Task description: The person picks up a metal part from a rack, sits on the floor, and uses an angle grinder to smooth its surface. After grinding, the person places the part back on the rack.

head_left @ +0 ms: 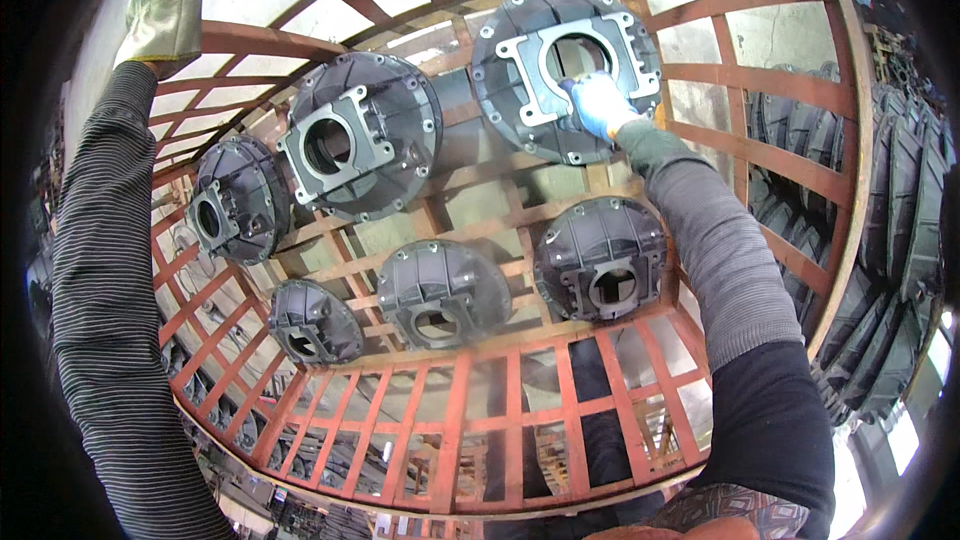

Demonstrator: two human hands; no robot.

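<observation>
My right hand (600,105), in a white and blue glove washed out by glare, is at the lower edge of the round opening in a dark cast-metal housing (510,65). Its fingers appear hooked over that edge. This housing is a wide disc with a ribbed back and a raised four-eared flange, at the far right inside a red slatted metal crate (790,85). Up at the far left, beside the crate's wall, is my left hand (170,15) in a pale work glove; its fingertips run out of view. Nearest the left hand are a small-looking housing (240,200) and a larger one (395,130).
Along the crate's near side sit three more housings: one at left (312,320), one in the middle (445,290) and one at right (600,255). Wooden slats (470,180) lie under them. Outside the right wall stand stacked dark castings (890,210). Red bars surround the housings.
</observation>
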